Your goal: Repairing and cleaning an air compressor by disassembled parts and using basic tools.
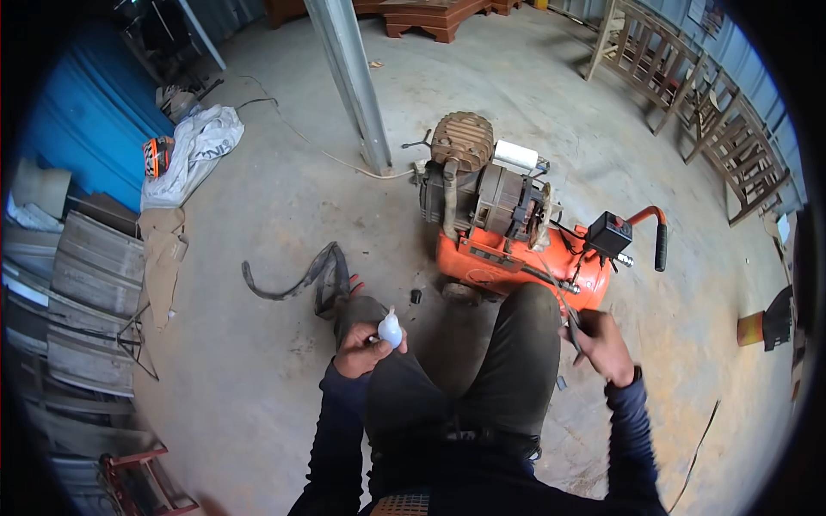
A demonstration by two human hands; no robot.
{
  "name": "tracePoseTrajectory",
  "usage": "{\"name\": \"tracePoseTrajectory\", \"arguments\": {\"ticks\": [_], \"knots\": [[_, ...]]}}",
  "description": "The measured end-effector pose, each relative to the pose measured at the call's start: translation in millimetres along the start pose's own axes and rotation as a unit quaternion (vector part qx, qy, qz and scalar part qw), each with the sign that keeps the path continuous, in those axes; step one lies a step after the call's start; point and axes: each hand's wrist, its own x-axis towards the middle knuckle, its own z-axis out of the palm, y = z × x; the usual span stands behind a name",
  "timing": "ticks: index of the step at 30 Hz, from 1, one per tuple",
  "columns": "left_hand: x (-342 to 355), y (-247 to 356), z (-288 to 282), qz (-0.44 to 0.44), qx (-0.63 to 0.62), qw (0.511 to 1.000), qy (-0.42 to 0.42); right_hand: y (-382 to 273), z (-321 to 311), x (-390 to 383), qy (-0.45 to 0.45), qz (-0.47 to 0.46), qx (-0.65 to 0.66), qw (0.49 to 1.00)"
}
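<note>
Of 2 occupied hands, the left hand (366, 353) grips the bottle (390, 330) near the left knee (360, 313), by its body, probably the best hold on something seemingly light and squeezable, while the right hand (607, 347) pinches a dark strip (575, 330) beside the compressor (490, 268).

at the upper centre, we find a grey steel post (348, 86) standing on the concrete floor (258, 370). beyond it, we note a reddish-brown wooden furniture base (422, 17). along the right-hand wall, we see slatted wooden frames (644, 53). at left, we locate a white sack (202, 142) beside blue corrugated sheeting (95, 112).
</note>
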Motion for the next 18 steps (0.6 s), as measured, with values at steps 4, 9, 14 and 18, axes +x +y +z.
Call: {"name": "tracePoseTrajectory", "arguments": {"ticks": [4, 9, 14, 18], "knots": [[28.1, 11.6, 22.8, -0.023, -0.086, 0.994, -0.06, 29.2, 26.9, -35.1, 0.167, -0.058, -0.045, 0.983], [49.5, -0.6, 45.6, -0.05, -0.105, 0.978, -0.176, -30.2, 62.6, -38.1, 0.182, -0.269, -0.126, 0.937], [56.5, 2.8, 74.4, -0.036, -0.097, 0.974, -0.202, -46.1, 54.4, -27.8, 0.212, -0.324, -0.145, 0.911], [54.7, 2.9, 73.2, -0.04, -0.1, 0.973, -0.204, -48.2, 50.7, -24.9, 0.206, -0.339, -0.16, 0.904]]}}
